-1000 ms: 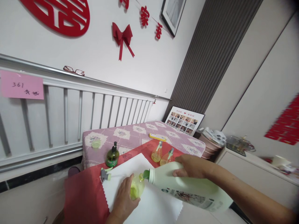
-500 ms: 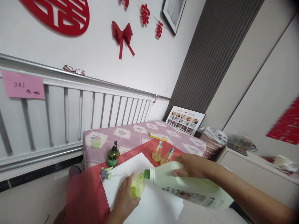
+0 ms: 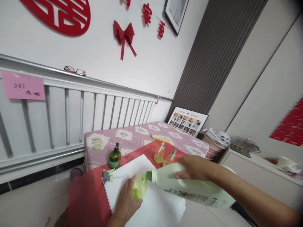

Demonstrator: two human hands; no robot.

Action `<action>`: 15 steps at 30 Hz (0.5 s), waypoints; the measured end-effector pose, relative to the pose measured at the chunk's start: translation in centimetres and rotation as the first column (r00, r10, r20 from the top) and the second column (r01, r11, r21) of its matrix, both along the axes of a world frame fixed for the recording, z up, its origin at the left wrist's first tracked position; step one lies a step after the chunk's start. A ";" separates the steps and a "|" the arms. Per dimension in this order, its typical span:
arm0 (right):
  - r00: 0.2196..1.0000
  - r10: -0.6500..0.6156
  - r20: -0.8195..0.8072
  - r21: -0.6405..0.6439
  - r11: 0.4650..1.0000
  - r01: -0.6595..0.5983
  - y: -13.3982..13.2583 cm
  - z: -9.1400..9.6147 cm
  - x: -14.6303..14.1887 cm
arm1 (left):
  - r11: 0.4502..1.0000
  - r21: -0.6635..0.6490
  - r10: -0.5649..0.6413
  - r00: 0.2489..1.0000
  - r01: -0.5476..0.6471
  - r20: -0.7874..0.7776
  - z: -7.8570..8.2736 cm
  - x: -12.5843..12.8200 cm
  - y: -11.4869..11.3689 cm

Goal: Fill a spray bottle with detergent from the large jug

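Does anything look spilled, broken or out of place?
No spill or damage shows. A grey-green plastic spray head lies unattached at the edge of the white scalloped sheet; brown-framed glasses above the white metal radiator also seem misplaced.

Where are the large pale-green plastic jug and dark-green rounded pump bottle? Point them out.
Large pale-green plastic jug [image 3: 189, 186]: head view, mid-body.
Dark-green rounded pump bottle [image 3: 114, 157]: head view, on its body.

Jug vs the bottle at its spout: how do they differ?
Size: the jug is much larger than the bottle.
Look: the jug is pale green and opaque; the bottle is see-through, yellowish.
Grip: the right hand holds the jug, the left hand the bottle.
Shared: both are hand-held and uncapped.
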State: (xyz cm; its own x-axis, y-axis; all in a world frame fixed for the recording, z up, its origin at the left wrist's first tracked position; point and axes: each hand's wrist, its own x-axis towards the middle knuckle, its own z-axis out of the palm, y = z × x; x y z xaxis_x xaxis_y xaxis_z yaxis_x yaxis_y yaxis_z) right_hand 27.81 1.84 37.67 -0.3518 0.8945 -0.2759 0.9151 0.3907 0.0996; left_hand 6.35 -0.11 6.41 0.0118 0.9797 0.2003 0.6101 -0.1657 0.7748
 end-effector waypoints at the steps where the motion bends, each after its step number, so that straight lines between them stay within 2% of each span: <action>1: 1.000 0.000 -0.001 0.001 1.000 0.000 0.0 0.0 0.0 | 1.000 0.001 -0.001 1.000 0.001 -0.001 0.0 0.0 0.0; 15: 1.000 0.005 -0.010 -0.013 1.000 -0.005 -0.2 0.1 0.1 | 1.000 0.005 -0.004 1.000 0.004 0.003 0.2 -0.1 -0.1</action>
State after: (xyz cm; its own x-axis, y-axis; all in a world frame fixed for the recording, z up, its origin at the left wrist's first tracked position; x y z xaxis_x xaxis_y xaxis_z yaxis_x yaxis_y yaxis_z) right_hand 27.90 1.65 37.77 -0.3593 0.8888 -0.2843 0.9139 0.3968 0.0855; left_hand 6.28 -0.18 6.63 0.0147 0.9787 0.2048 0.6071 -0.1715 0.7759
